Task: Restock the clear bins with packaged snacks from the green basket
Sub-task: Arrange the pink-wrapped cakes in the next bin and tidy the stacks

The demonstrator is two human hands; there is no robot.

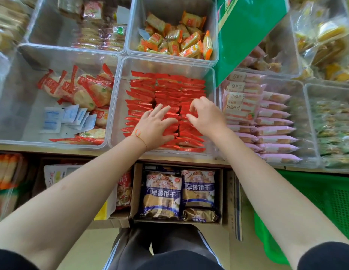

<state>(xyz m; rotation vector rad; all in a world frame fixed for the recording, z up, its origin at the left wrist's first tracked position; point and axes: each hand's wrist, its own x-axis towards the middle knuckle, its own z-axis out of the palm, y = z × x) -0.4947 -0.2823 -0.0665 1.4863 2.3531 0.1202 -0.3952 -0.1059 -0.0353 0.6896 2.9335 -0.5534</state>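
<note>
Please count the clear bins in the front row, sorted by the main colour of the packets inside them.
Red packets: 2, the left bin and the centre bin
Pink packets: 1, the third bin
Green packets: 1, the far-right bin
Total: 4 bins

Center clear bin (pixel 119 98) packed with red snack packs (pixel 169 88), standing on edge in neat rows. Left hand (pixel 154 127) lies flat, fingers spread, on the packs; right hand (pixel 206 115), fingers curled, touches the right row. Green basket (pixel 325 195) at lower right, mesh wall visible.
</note>
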